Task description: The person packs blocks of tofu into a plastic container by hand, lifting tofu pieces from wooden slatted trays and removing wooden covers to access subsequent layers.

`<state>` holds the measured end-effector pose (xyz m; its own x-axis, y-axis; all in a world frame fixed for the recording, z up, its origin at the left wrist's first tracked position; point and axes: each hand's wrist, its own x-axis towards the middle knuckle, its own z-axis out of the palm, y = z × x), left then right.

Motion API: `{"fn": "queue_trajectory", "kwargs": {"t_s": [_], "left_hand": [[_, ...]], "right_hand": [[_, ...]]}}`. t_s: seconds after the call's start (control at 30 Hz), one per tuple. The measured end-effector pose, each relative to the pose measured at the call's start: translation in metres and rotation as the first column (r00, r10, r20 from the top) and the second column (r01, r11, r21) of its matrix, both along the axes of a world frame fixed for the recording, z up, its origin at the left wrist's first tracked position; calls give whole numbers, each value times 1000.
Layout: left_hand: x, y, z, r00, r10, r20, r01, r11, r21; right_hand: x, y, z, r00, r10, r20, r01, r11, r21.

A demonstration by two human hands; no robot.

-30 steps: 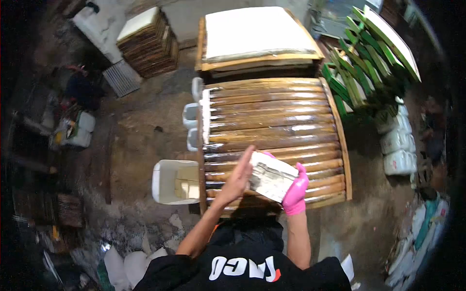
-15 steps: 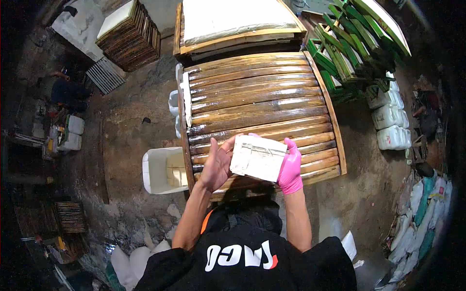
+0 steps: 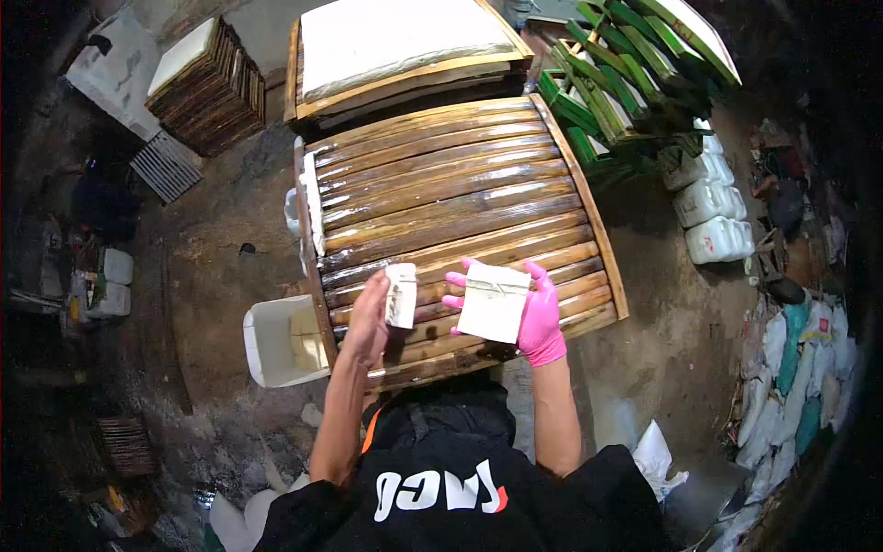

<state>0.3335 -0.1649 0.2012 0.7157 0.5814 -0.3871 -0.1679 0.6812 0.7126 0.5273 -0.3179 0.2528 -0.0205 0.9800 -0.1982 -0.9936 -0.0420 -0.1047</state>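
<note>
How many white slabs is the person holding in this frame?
2: a smaller slab in the bare left hand, and a wider slab on the pink-gloved right hand, its fingers spread. Anything hidden beneath either slab can't be ruled out.

a slatted table (image 3: 451, 198) stands at centre frame, a slab-topped rack (image 3: 405, 46) behind it, an open bin (image 3: 285, 342) beside its lower left edge, stacked jugs (image 3: 720, 239) at right, sacks (image 3: 796, 368) at lower right.

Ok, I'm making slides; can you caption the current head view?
Over a slatted wooden table, the left hand holds a narrow pale piece, the pink-gloved right hand a wider piece.
</note>
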Motion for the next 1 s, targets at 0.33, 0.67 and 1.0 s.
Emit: {"fn": "queue_trajectory", "kwargs": {"t_s": [0.33, 0.67, 1.0], "left_hand": [[13, 23, -11, 942, 198, 270, -116, 950, -291], [-3, 42, -4, 978, 146, 151, -151, 988, 22], [-248, 82, -54, 544, 823, -163, -700, 553, 452]], "right_hand": [[-22, 6, -10, 908, -181, 378, 325, 874, -362], [-57, 0, 7, 812, -38, 583, 375, 799, -470], [-219, 144, 38, 663, 518, 541, -110, 781, -614]]}}
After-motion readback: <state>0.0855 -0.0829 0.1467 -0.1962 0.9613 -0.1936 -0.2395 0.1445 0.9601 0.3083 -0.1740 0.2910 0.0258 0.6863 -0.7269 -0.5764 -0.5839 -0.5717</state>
